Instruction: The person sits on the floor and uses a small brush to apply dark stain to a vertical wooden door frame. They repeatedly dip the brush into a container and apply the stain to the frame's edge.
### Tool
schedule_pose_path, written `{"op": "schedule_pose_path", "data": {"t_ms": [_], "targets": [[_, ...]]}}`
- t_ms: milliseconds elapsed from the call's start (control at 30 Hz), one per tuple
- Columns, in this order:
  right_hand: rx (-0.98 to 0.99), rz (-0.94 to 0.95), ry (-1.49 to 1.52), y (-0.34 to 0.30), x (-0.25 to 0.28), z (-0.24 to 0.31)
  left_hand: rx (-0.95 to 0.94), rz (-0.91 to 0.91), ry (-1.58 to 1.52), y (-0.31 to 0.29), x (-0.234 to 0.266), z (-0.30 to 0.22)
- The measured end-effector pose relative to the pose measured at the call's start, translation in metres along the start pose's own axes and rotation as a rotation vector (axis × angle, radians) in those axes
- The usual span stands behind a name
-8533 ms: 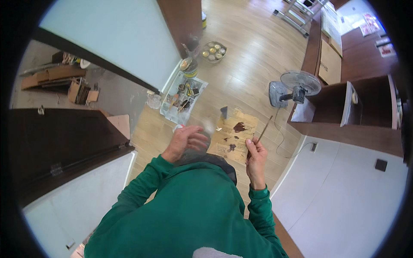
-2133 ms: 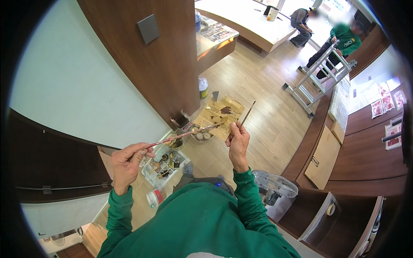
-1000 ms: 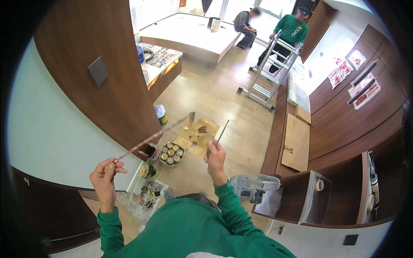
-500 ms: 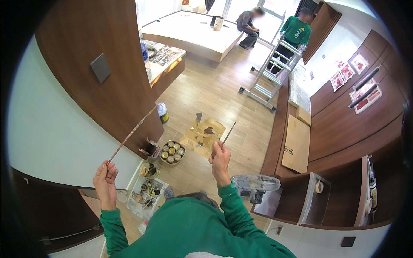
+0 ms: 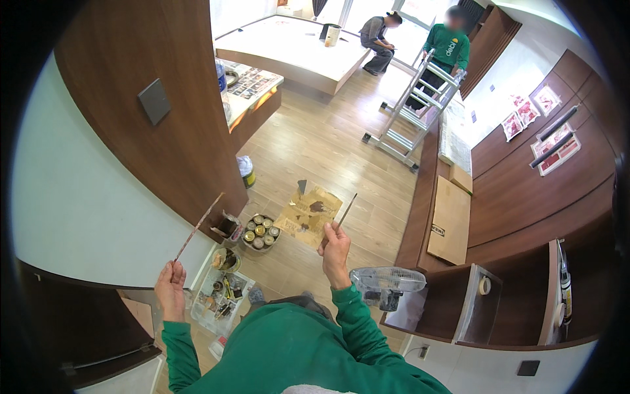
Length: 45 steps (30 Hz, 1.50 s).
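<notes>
The left hand point(image 5: 172, 286) pinches a long thin red-brown stick point(image 5: 198, 227) that points far and right; on the floor point(image 5: 377, 217) come a white tray point(image 5: 209, 318) of tools point(image 5: 228, 287), then round cans point(image 5: 260, 232), then a spotty brown sheet point(image 5: 316, 223); the right hand point(image 5: 336, 249) pinches a thin dark stick point(image 5: 348, 211), and a fan point(image 5: 388, 279) is to its right

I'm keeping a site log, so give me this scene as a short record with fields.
Left hand: holds a thin reddish-brown stick by its near end
Right hand: holds a slim dark rod; exact kind unclear
Floor ahead: stained cardboard sheet
Floor left of the sheet: container of round tins, white tool tray
Right side: fan near open shelves
Background: one person standing at a stepladder, another seated
</notes>
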State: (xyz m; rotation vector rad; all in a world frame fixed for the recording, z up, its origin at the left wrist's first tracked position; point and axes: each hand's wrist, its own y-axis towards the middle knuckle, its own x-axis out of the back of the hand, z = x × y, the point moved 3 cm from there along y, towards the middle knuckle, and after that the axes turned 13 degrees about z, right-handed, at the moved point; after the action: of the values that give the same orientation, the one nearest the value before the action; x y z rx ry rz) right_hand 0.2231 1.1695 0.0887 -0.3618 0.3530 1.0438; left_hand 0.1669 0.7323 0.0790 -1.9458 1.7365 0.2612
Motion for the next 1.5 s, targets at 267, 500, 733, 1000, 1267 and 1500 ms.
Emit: {"op": "schedule_pose_path", "data": {"t_ms": [267,500,733,1000,1267,1500], "targets": [[-0.015,-0.060,0.003,-0.006,0.006,-0.002,0.077,-0.074,-0.012,0.013,0.041,0.034],[0.018,-0.035,0.007,-0.008,0.014,-0.005,0.117,-0.092,-0.022,0.015,0.059,0.054],[0.026,-0.020,0.008,-0.006,0.018,-0.011,0.146,-0.111,-0.011,0.012,0.069,0.063],[0.016,-0.019,0.009,-0.006,0.020,-0.009,0.148,-0.097,-0.032,0.013,0.075,0.071],[-0.009,-0.068,0.014,-0.004,0.023,-0.005,0.172,-0.187,-0.001,0.017,0.078,0.082],[0.001,-0.066,0.002,-0.003,0.023,-0.001,0.232,-0.182,-0.001,0.023,0.087,0.094]]}}
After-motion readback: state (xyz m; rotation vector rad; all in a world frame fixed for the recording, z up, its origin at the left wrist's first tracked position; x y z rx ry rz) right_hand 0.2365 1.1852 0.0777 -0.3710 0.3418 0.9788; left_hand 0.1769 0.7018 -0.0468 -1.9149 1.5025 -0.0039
